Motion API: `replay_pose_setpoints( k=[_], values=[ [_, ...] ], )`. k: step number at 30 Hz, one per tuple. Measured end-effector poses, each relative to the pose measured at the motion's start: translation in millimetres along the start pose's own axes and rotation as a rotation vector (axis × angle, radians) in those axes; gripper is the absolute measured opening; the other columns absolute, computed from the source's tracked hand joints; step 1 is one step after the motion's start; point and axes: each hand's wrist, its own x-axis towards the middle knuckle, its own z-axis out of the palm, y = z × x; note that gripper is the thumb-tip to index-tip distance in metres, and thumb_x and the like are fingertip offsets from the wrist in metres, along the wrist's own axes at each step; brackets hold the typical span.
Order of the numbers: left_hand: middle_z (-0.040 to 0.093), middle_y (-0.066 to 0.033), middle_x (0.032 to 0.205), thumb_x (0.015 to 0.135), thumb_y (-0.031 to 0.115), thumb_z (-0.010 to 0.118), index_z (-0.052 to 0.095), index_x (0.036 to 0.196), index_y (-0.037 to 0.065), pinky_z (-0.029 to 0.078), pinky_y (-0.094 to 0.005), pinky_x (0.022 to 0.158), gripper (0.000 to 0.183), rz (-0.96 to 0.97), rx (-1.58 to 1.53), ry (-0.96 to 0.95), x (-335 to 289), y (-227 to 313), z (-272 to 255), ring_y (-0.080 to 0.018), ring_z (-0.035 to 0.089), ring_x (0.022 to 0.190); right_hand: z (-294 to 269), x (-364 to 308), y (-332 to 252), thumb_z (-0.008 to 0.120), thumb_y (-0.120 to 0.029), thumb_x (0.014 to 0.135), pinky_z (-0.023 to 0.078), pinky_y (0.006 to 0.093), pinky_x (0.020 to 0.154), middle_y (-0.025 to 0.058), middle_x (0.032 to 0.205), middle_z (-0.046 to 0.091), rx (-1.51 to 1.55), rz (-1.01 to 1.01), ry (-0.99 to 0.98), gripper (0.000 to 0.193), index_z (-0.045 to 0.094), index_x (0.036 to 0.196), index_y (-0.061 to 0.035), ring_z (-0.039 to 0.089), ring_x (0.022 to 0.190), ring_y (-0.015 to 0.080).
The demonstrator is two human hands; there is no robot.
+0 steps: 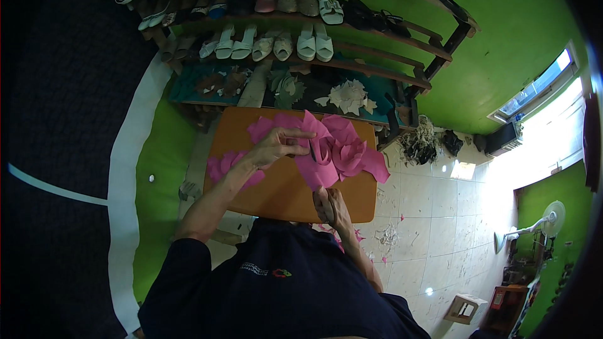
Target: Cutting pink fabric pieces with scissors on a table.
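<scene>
At the centre of the frame the left hand (pixel 276 146) pinches the edge of a large pink sheet (pixel 333 150) that curls over an orange board (pixel 282 191); its fingers are closed on the sheet near a dark tool, possibly scissors, too small to make out. The right hand (pixel 330 206), lower centre, rests at the board's near edge just below the sheet; I cannot tell whether it grips anything.

The step in hand looks like cutting shapes out of the pink sheet. The next move would seem to call for the left hand keeping the sheet taut while the cut follows a curve.

Counted: one big pink sheet, a few smaller pink pieces (pixel 226 164) left of centre on the board, one board, and three shelves (pixel 377 44) of pale sandals at the top.
</scene>
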Motion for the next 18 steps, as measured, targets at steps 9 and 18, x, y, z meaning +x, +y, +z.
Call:
replay_pose_setpoints(
  k=[9, 18],
  values=[
    [0.057, 0.0077, 0.067, 0.084, 0.004, 0.075, 0.067, 0.126, 0.01, 0.041, -0.0207, 0.061, 0.044, -0.003, -0.1, 0.045, 1.0, 5.0, 10.8, -0.0016, 0.049, 0.062, 1.2, -3.7, -4.9, 0.067, -0.054, 0.089, 0.031, 0.0249, 0.038, -0.0058, 0.055, 0.041, -0.062, -0.007, 0.056, 0.052, 0.044, 0.068, -0.0122, 0.039, 0.042, 0.0058],
    [0.066, 0.0048, 0.074, 0.084, 0.003, 0.074, 0.065, 0.128, 0.01, 0.046, -0.0195, 0.064, 0.046, -0.023, -0.121, 0.138, -3.4, 13.2, 21.2, -0.0014, 0.059, 0.068, 1.4, -3.0, -2.0, 0.067, -0.052, 0.09, 0.03, 0.0252, 0.038, -0.0062, 0.055, 0.04, -0.048, -0.008, 0.073, 0.051, 0.044, 0.067, -0.0125, 0.038, 0.042, 0.0053]
  ],
)
